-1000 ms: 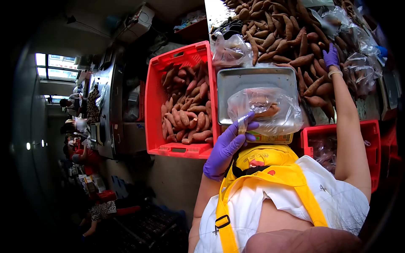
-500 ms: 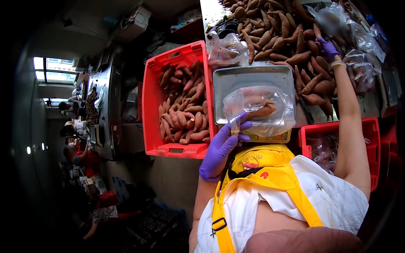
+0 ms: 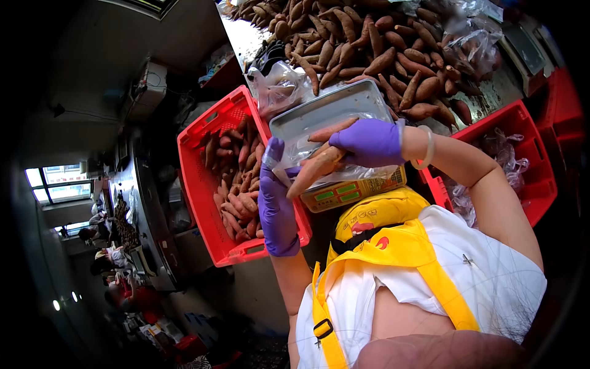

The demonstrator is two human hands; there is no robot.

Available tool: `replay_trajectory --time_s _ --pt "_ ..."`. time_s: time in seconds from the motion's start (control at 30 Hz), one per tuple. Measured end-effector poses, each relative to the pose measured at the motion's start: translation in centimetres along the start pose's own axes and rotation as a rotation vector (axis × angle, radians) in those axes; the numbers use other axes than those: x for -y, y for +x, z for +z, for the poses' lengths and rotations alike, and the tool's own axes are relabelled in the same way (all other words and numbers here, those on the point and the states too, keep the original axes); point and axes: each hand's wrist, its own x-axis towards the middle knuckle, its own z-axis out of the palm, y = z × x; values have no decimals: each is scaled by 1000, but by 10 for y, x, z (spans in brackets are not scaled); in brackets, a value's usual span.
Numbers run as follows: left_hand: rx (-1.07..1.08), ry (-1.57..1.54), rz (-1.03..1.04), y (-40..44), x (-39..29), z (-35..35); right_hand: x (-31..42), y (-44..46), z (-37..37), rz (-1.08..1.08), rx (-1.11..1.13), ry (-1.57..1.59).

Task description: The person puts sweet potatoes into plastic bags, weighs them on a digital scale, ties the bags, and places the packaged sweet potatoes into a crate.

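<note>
My right hand (image 3: 370, 142), in a purple glove, is closed round sweet potatoes (image 3: 314, 171) above the scale's metal tray (image 3: 332, 98). My left hand (image 3: 276, 197), also gloved in purple, is at the tray's left side, pinching the edge of a clear plastic bag (image 3: 362, 174). The bag lies over the tray, mostly hidden by my right hand and the sweet potatoes. Below the tray shows the yellow scale body (image 3: 338, 195) with green displays.
A red crate (image 3: 212, 246) of sweet potatoes stands left of the scale, and another red crate (image 3: 538, 184) with bagged items stands right. A sweet potato heap (image 3: 369, 37) covers the table behind. People work at a far table (image 3: 144, 203) at left.
My right hand has come back from the heap to the tray with sweet potatoes. My left hand has moved left with its fingers raised. The view has tilted.
</note>
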Motion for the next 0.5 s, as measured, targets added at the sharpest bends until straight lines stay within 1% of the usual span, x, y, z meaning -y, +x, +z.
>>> replay_trajectory --time_s 0.03,0.07,0.1,0.13,0.2,0.23,0.3,0.33,0.37,0.4,0.43,0.47,0.5 --pt "-48 159 91 -2 -3 3 -16 3 14 61 -14 1" --pt "-39 208 108 -1 0 -9 -12 5 7 91 78 -28" --pt "-25 203 109 -2 0 -9 -8 9 -1 119 170 -58" --pt "-33 128 72 -4 0 -9 -13 13 1 129 164 -62" --pt "15 95 85 -5 -1 -9 -33 21 18 348 81 -188" --pt "39 78 91 -5 -2 -9 -47 23 30 355 79 -191" --pt "71 132 80 -8 -1 -6 -62 27 46 550 -99 -51" --pt "84 152 56 -10 -3 -8 -64 21 47 557 -95 -53" --pt "65 191 139 -12 1 -8 -53 14 36 544 -78 -212" --pt "49 218 162 -12 10 -17 -39 6 25 528 -58 -369" --pt "-12 297 165 -15 14 -24 -11 -1 5 540 29 -459" --pt "-74 375 163 -18 18 -30 -7 -8 -2 468 53 -480" --pt "-110 554 265 -19 19 -34 -7 -17 -5 397 78 -498"
